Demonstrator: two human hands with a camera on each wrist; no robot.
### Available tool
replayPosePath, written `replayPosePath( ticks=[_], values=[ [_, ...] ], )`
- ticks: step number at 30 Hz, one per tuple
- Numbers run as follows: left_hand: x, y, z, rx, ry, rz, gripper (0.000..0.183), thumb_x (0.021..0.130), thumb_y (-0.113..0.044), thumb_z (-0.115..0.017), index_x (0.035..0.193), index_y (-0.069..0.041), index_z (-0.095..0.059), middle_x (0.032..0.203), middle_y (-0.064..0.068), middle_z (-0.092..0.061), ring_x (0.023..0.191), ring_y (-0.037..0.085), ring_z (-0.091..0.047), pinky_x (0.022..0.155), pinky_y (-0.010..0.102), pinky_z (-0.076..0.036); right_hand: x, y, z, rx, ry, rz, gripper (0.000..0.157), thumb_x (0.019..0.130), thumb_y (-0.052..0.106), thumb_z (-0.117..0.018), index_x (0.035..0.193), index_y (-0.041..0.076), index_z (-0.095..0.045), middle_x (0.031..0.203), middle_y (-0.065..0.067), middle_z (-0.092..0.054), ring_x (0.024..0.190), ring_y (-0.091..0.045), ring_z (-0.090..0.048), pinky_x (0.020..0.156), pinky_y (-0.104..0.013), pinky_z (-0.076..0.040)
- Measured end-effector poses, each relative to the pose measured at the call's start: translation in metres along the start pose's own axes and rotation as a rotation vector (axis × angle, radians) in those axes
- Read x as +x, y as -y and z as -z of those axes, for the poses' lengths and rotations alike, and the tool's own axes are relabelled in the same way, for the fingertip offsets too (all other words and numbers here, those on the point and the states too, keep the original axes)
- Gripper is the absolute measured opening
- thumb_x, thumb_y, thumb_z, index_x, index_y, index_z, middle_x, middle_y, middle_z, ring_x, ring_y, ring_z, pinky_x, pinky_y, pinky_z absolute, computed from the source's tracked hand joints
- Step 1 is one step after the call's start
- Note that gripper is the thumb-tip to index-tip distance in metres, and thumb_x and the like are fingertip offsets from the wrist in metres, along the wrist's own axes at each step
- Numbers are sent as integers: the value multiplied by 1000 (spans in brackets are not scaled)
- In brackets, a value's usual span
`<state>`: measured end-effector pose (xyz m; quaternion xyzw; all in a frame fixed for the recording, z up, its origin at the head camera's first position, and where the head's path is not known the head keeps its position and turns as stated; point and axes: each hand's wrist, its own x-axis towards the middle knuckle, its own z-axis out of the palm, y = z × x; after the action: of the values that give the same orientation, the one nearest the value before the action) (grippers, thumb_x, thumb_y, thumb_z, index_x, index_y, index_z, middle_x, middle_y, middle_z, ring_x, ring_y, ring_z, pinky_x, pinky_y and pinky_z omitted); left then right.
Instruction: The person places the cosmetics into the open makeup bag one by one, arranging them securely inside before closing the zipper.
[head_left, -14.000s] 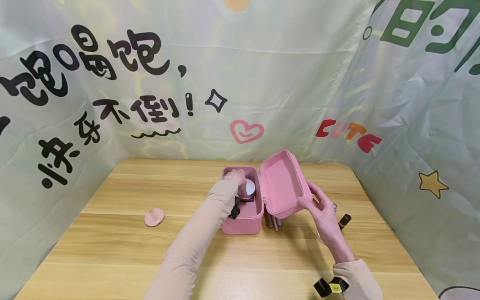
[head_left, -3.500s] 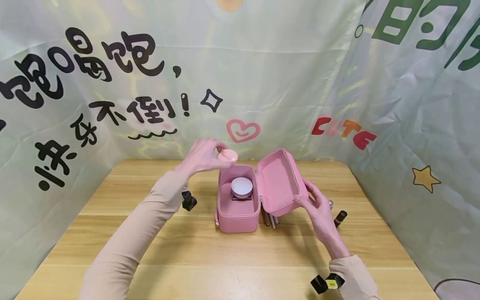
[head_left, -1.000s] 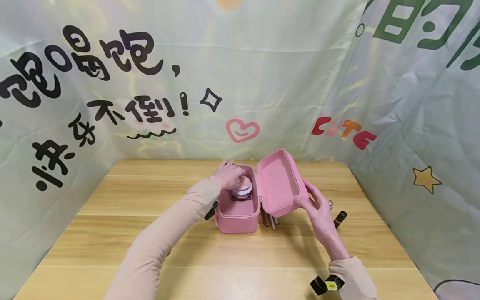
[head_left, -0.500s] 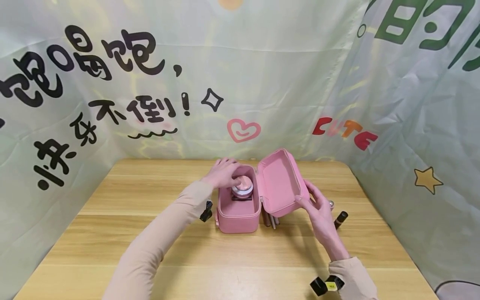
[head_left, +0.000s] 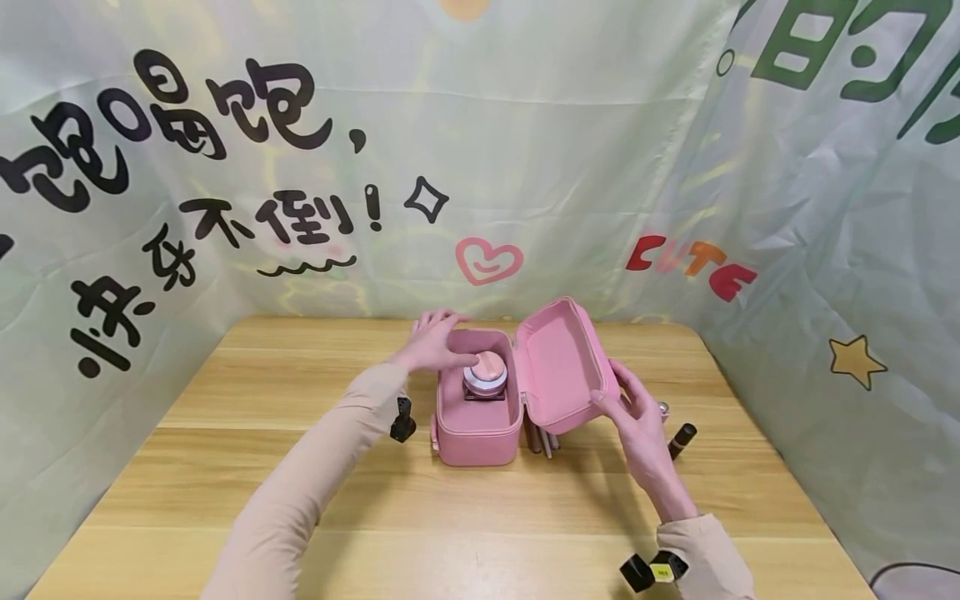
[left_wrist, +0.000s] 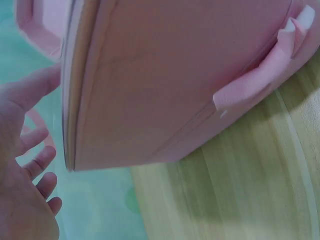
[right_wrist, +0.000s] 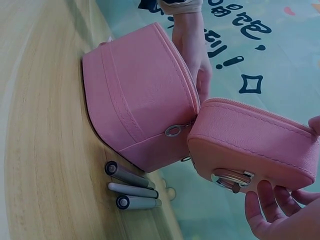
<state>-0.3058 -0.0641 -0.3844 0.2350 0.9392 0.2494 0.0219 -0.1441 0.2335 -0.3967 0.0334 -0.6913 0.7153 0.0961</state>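
Note:
A pink cosmetic case [head_left: 477, 450] stands unzipped, its lid [head_left: 561, 367] swung out to the right. Inside, a round pink powder puff [head_left: 490, 364] lies on top of a round white-topped jar [head_left: 483, 387], which sits on a dark flat square piece [head_left: 471, 397]. My left hand [head_left: 433, 343] hovers at the case's left rim with loose, spread fingers, its thumb reaching over the rim toward the puff. In the left wrist view the case's side wall covers the contents. My right hand [head_left: 643, 425] holds the lid by its outer edge, fingers [right_wrist: 268, 200] curled beneath it.
Just right of the case, several slim pen-like tubes [right_wrist: 131, 175] lie on the wooden table [head_left: 480, 533]. A dark capped tube [head_left: 682, 440] and a small shiny round item [head_left: 663, 408] are beyond my right hand. Printed cloth [head_left: 585, 167] walls the table's back and sides.
The puff went from the table's left side, carried by my left hand, into the case onto the jar. My left hand has let go and drawn back left. My right hand still holds the lid.

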Motion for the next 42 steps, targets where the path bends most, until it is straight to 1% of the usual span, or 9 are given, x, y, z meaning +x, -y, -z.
replayPosePath(
  ticks=[5,9,15,21,27,29,33,39,42],
  values=[
    [-4,10,4,-66,-3,42,82,85,-47,-74,152,-12,-42,155,17,-39,140,38,-31,119,58,-22,0,0,0,11,-5,4,60,99,2,-56,153,-3,-32,139,4,-45,119,1,-56,95,-12,-51],
    [-7,17,5,-113,-11,49,77,91,-45,-69,152,-7,-42,156,20,-39,142,41,-31,120,60,-20,0,-1,0,16,-8,6,59,98,2,-56,152,-3,-32,137,7,-47,118,1,-57,95,-12,-51],
    [-10,24,7,-173,-8,56,69,96,-40,-64,150,-3,-43,154,20,-44,141,42,-34,120,58,-22,0,-2,0,21,-7,10,59,98,2,-56,153,-3,-33,137,7,-48,118,0,-57,95,-13,-51],
    [-11,26,8,-179,6,70,64,101,-39,-57,151,-3,-42,154,20,-46,141,42,-35,119,57,-25,0,-2,0,27,-8,6,61,98,2,-57,153,-2,-32,138,7,-47,119,0,-56,96,-12,-51],
    [-12,28,7,-197,41,73,56,105,-35,-48,150,-3,-43,156,19,-44,144,43,-35,121,61,-20,0,-2,0,28,-8,3,61,98,2,-57,154,-3,-31,138,8,-47,119,1,-56,95,-12,-51],
    [-11,28,6,-188,43,58,52,106,-31,-46,149,-2,-44,155,20,-45,143,44,-38,121,62,-20,0,-2,0,27,-8,4,61,98,2,-56,153,-3,-31,138,9,-47,119,1,-56,95,-12,-51],
    [-9,28,4,-176,37,34,47,107,-26,-44,146,-1,-48,150,21,-50,140,44,-42,120,64,-21,0,-3,0,26,-7,7,61,98,1,-56,153,-3,-32,138,8,-47,118,1,-56,95,-13,-51],
    [-9,28,3,-164,30,10,44,107,-23,-44,144,0,-51,145,22,-55,131,41,-53,117,61,-29,0,-3,0,22,-5,6,61,98,2,-56,154,-2,-31,140,6,-46,120,1,-56,96,-12,-50],
    [-9,28,3,-168,28,14,44,107,-22,-45,144,-1,-51,145,22,-56,131,40,-54,117,61,-29,0,-3,0,23,-4,1,62,98,2,-56,154,-2,-31,141,5,-45,120,1,-56,96,-12,-50]
  ],
)
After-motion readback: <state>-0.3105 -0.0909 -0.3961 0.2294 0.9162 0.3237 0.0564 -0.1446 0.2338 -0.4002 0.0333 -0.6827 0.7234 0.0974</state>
